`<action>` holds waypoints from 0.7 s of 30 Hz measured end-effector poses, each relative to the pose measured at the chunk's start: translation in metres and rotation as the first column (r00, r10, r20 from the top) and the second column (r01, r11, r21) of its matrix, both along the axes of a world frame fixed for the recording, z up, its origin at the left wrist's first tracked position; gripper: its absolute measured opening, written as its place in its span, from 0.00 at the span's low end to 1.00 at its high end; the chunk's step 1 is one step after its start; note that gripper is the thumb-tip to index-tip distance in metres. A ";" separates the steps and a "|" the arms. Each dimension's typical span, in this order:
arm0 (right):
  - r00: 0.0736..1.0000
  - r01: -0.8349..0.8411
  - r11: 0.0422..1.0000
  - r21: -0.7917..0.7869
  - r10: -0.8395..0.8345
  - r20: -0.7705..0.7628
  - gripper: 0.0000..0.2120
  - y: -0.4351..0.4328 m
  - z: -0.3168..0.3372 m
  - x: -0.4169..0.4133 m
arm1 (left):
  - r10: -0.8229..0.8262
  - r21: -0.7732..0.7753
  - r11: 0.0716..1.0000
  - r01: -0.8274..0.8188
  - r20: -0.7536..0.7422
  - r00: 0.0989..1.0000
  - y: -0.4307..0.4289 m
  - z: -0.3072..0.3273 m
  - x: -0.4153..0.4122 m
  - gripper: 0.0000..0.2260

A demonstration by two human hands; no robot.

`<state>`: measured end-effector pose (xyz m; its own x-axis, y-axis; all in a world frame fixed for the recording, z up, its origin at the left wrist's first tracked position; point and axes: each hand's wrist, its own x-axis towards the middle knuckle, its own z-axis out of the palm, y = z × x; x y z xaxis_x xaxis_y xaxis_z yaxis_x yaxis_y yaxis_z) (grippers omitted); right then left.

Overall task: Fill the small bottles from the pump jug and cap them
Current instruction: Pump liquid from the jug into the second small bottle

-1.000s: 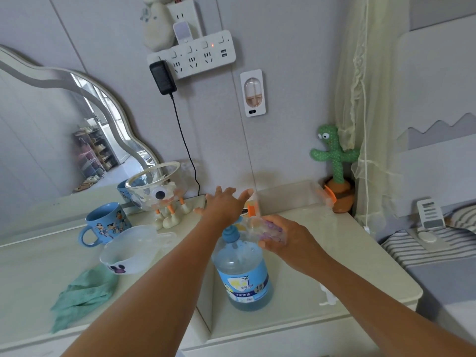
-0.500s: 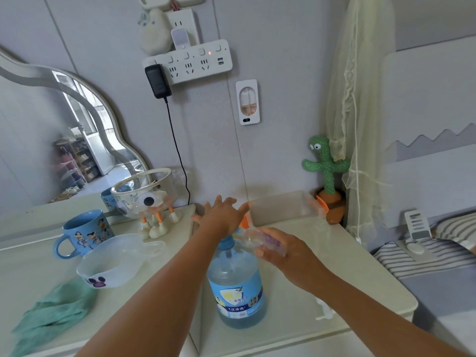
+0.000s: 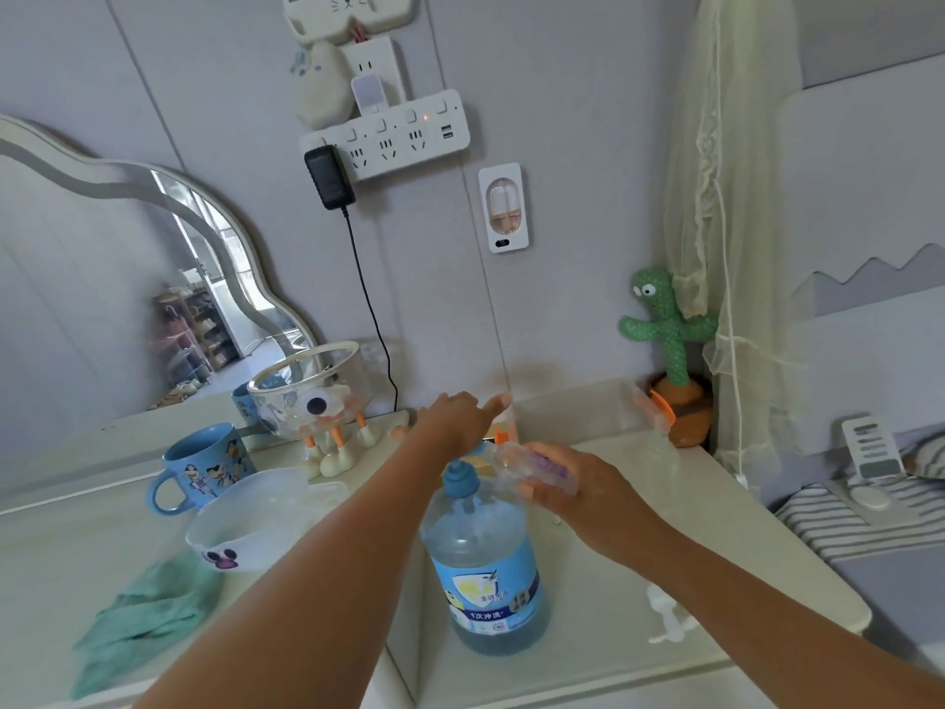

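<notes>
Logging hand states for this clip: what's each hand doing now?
Left hand: open, fingers straight, over the pump jug's top.
Right hand: grips a small clear bottle.

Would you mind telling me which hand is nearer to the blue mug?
Left. The left hand is above the pump jug, right of the blue mug; the right hand, holding a small bottle, is farther right.

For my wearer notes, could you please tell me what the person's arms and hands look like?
The left arm and right arm are bare to the frame's edge, no sleeves showing. The left hand and right hand wear no gloves; I see no watch, bracelet or ring.
</notes>
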<state>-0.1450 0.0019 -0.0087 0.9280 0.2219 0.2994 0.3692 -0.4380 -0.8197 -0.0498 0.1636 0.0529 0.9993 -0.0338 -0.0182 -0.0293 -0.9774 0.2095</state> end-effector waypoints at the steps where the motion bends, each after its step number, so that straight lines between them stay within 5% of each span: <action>1: 1.000 0.006 1.000 0.004 -0.006 -0.004 0.21 0.000 -0.003 0.002 | -0.001 -0.010 1.000 0.001 0.003 1.000 0.000 -0.001 0.001 0.33; 10: 1.000 -0.005 0.999 0.053 0.006 -0.023 0.24 0.000 -0.020 0.008 | -0.051 0.145 0.988 0.049 0.007 0.999 0.007 -0.021 0.011 0.31; 21: 1.000 0.010 1.000 -0.029 -0.010 0.007 0.22 -0.003 0.000 0.000 | 0.073 -0.054 0.996 -0.068 0.097 0.993 0.005 -0.008 -0.004 0.37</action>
